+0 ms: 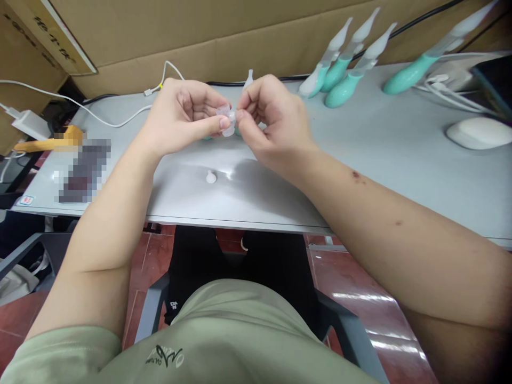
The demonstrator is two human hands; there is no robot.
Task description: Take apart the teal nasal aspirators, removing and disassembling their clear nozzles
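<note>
Brown cardboard (160,32) backs your workspace across the top of the frame; below it, the grey bench (384,165) spans the middle, over red floor tiles (148,266). Teal-bodied devices (344,90) stand at the upper right. Above the bench, at upper center, your left hand (182,118) pinches a clear plastic piece (228,129) between thumb and fingers; your right hand (278,118) closes thumb and fingertips at its right end, hiding whether a separate part sits there. You seem to be working that end; the next move likely calls for a steady left grip and fine right-hand control. A small white cap (211,177) lies below your hands.
</note>
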